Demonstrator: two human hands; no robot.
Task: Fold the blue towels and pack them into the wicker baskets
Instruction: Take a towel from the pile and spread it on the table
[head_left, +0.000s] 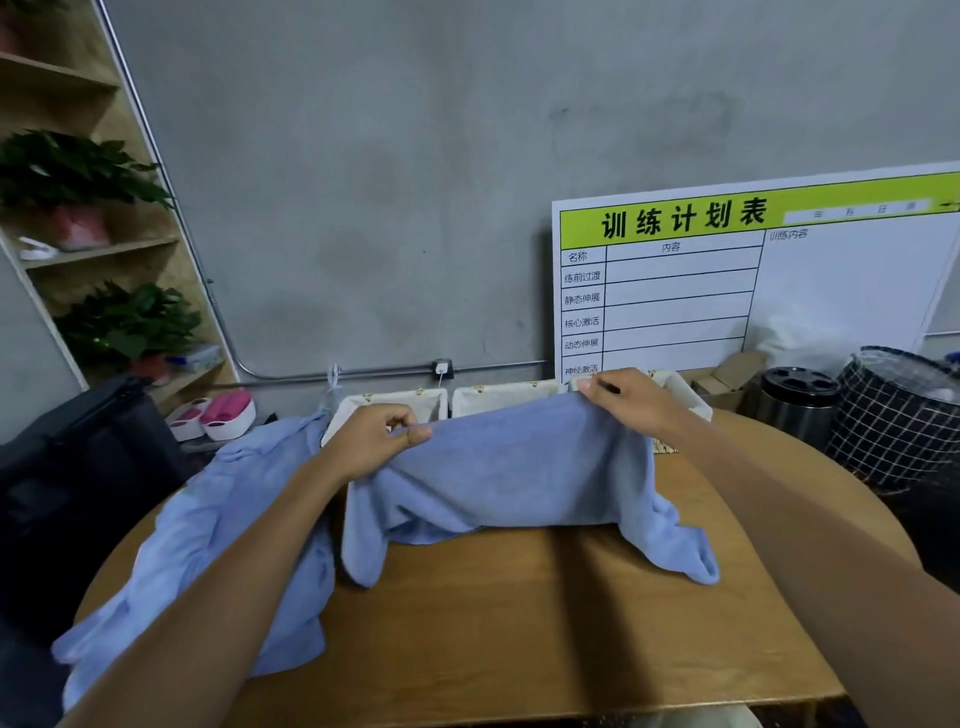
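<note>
A blue towel hangs stretched between my two hands above the round wooden table, its lower corners drooping onto the tabletop. My left hand pinches the towel's upper left edge between thumb and fingers. My right hand pinches the upper right corner, slightly higher and farther back. A pile of other blue towels lies on the table's left side, partly under my left forearm. Behind the held towel stand white-lined wicker baskets in a row, their lower parts hidden.
A white planning board leans on the grey wall at the right. A metal bin and a checked hamper stand right of the table. A dark bag and plant shelves are at the left.
</note>
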